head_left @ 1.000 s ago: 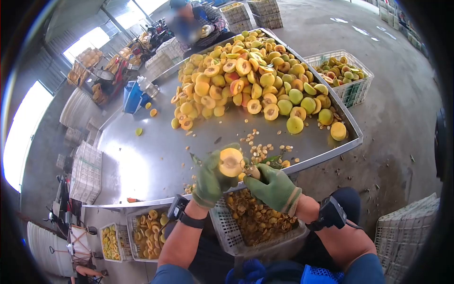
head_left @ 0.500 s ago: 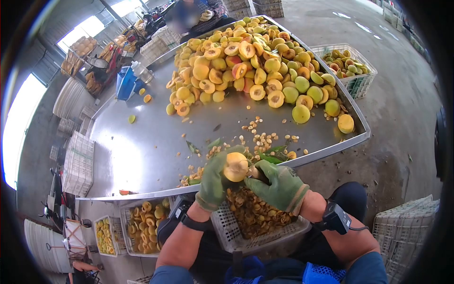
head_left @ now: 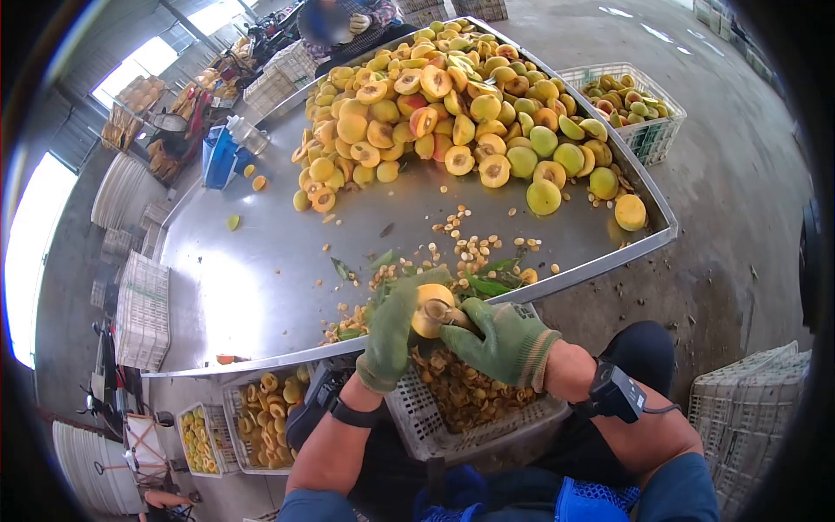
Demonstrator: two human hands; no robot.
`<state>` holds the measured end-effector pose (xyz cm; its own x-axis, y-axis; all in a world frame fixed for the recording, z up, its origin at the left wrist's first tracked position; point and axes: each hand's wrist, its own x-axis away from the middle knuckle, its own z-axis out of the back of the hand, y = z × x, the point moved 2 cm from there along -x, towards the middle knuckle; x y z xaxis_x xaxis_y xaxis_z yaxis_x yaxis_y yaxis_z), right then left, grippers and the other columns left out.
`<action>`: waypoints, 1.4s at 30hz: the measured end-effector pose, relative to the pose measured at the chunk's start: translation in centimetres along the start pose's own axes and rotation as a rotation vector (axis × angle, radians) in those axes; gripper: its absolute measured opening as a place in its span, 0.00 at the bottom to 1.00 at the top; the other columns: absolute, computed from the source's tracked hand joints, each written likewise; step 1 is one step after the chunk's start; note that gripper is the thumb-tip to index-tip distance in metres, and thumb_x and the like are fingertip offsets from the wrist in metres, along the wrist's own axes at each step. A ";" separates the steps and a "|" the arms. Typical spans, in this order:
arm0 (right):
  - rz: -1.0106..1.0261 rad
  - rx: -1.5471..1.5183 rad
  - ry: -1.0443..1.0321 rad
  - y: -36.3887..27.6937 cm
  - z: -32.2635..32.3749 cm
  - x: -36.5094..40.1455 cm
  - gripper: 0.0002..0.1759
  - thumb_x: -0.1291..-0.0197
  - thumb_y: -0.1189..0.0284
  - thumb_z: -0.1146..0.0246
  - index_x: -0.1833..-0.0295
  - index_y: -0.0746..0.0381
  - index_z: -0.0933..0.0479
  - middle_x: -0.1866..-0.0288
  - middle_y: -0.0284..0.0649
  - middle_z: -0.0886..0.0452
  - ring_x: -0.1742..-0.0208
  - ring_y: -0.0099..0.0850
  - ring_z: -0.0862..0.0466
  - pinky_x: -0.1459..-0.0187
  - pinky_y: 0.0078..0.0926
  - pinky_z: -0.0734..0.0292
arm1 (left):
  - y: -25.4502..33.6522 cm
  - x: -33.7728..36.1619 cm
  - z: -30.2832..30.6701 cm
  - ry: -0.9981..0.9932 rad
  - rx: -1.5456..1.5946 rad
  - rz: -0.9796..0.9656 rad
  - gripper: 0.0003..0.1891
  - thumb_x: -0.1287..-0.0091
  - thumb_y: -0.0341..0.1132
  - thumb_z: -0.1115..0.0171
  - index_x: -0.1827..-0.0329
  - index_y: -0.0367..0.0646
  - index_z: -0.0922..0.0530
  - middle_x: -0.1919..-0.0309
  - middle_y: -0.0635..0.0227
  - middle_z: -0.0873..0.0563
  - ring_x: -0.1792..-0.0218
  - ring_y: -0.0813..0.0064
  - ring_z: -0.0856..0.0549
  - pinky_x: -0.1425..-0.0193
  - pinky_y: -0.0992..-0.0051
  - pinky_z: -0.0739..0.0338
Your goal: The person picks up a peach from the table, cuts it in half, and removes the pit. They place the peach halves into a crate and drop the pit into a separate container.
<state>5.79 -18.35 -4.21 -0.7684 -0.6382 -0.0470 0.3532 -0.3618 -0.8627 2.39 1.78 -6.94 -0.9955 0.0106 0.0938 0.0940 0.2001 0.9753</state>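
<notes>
My left hand (head_left: 390, 335), in a green work glove, is closed around a yellow peach half (head_left: 428, 297) above the table's near edge. In my right hand (head_left: 506, 344), gloved the same way, is a small tan pitting tool (head_left: 457, 319), its rounded end against the peach's cut face. Part of the tool is hidden by my fingers. Beneath both hands stands a plastic crate (head_left: 417, 435) holding brown pit pieces and scraps (head_left: 478, 396). Pale kernels (head_left: 474, 248) and green leaves (head_left: 491, 285) lie on the metal just beyond the hands.
A large heap of peaches (head_left: 417, 104), many halved, covers the back of the metal table (head_left: 278, 270). Crates of fruit stand at the right (head_left: 652, 143) and lower left (head_left: 230, 418). Stacked crates (head_left: 748, 409) rise at my right. Across the table sits another person (head_left: 383, 17).
The tool's end has come onto the peach half's cut face, which now shows more toward me. My right hand has moved slightly left, and the whole view has shifted a little.
</notes>
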 end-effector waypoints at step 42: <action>0.034 -0.424 -0.088 -0.3 -3.9 2.0 0.22 0.23 0.57 0.44 0.45 0.66 0.19 0.61 0.52 0.13 0.62 0.41 0.13 0.56 0.38 0.19 | 3.2 2.9 -2.9 0.167 -0.316 -0.119 0.16 0.22 0.38 0.44 0.42 0.35 0.17 0.52 0.62 0.12 0.54 0.72 0.13 0.47 0.70 0.17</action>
<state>2.07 -16.82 -6.06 -0.7051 -0.7073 -0.0515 0.1130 -0.0403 -0.9928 -0.20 -0.42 -2.93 -0.9870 -0.1594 -0.0185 0.0012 -0.1224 0.9925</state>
